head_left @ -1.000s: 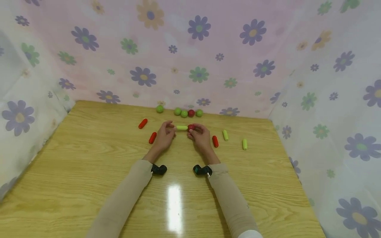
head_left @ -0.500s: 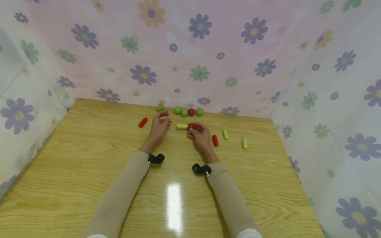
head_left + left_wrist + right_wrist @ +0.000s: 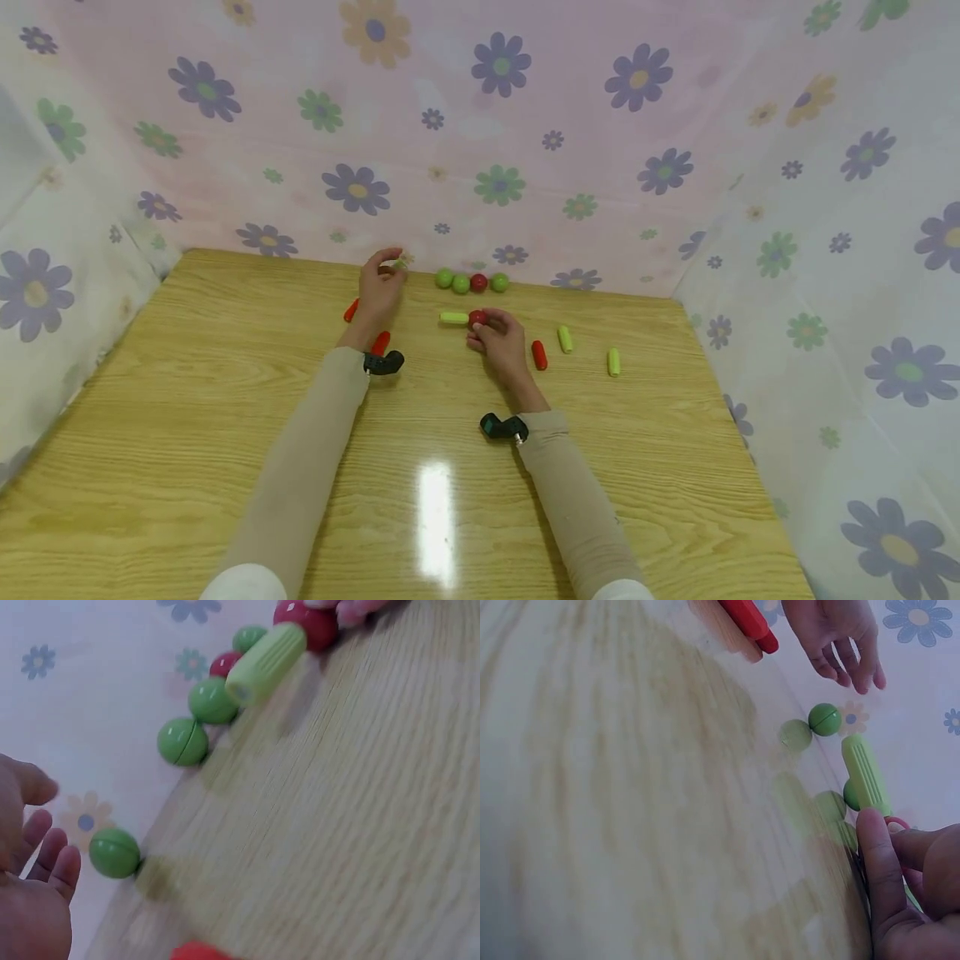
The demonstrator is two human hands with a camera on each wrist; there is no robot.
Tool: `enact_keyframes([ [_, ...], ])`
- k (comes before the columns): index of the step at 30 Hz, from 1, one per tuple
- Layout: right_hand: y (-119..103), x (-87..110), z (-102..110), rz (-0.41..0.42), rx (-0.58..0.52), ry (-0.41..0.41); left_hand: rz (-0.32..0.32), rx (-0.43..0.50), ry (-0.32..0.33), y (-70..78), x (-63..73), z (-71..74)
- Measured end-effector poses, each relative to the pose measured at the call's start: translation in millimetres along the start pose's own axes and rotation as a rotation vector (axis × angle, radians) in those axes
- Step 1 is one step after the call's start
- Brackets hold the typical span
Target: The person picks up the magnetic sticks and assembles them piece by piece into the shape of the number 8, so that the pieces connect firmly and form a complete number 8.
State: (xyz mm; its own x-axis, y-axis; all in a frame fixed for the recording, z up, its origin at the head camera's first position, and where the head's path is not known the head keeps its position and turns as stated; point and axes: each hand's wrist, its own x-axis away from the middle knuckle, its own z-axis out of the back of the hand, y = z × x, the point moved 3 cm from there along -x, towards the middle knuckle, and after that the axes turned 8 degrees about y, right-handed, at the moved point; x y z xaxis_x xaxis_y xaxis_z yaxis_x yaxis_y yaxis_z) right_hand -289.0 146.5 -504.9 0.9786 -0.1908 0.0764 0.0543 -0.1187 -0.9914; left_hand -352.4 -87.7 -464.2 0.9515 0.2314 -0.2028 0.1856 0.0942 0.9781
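Everything's laid out on a glossy yellow wood-grain bench (image 3: 637, 500), with a white streak of light (image 3: 437, 521) reflected toward 6 o'clock. It's boxed in at 9, 12 and 3 o'clock by pink-and-white flowered cloth (image 3: 408, 142). A shiny red ball (image 3: 477, 318) is pinched by the right hand (image 3: 504, 343), out at roughly 11 o'clock from the palm. At the ball's 9 o'clock, a ribbed lime-green stick (image 3: 452, 318) is met end-on. The left hand (image 3: 380, 285) is held with relaxed fingers, and a shiny green ball (image 3: 114, 853) is seen just beyond its fingertips, around 1 o'clock, untouched. At 11 to 12 o'clock from the right hand, three more green balls (image 3: 461, 284) and a second red ball (image 3: 478, 283) are lined up near the cloth. Around 3 to 4 o'clock, a smooth red stick (image 3: 539, 355) and two more lime sticks (image 3: 565, 339) can be spotted.
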Motion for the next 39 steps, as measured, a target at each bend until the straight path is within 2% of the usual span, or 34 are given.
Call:
enact_keyframes([
  [3,0.0,0.2,-0.6,-0.002,0.005,-0.002,-0.033,-0.130,-0.037,-0.2,-7.8,5.8],
  [5,0.0,0.0,-0.7,-0.006,0.002,-0.001,-0.082,-0.210,-0.070,0.7,-13.6,7.5],
  [8,0.1,-0.6,-0.2,-0.016,-0.013,0.009,-0.116,-0.289,-0.142,1.9,-20.1,6.8],
  [10,0.0,-0.9,0.3,-0.021,-0.023,0.015,-0.094,-0.328,-0.186,-0.3,-22.7,5.7],
  [13,0.2,-1.3,0.7,-0.023,-0.027,0.019,-0.010,-0.360,-0.232,-6.0,-21.7,4.1],
  [16,0.4,-1.6,0.5,-0.023,-0.023,0.018,0.104,-0.289,-0.238,-11.6,-16.4,3.0],
  [21,0.4,-1.2,-0.3,-0.031,-0.018,0.021,0.183,-0.170,-0.196,-17.6,-8.6,1.8],
  [25,-0.5,0.1,-1.2,-0.032,-0.013,0.026,0.180,-0.125,-0.146,-20.7,-5.1,3.3],
  [30,0.1,0.1,-1.2,-0.022,-0.009,0.023,0.137,-0.144,-0.117,-24.5,-3.3,8.3],
  [34,0.7,-0.1,-0.7,-0.011,-0.005,0.018,0.111,-0.150,-0.118,-28.3,-3.6,10.6],
  [39,0.1,-0.2,-0.3,-0.011,0.009,0.016,0.121,-0.134,-0.114,-31.0,0.0,11.3],
])
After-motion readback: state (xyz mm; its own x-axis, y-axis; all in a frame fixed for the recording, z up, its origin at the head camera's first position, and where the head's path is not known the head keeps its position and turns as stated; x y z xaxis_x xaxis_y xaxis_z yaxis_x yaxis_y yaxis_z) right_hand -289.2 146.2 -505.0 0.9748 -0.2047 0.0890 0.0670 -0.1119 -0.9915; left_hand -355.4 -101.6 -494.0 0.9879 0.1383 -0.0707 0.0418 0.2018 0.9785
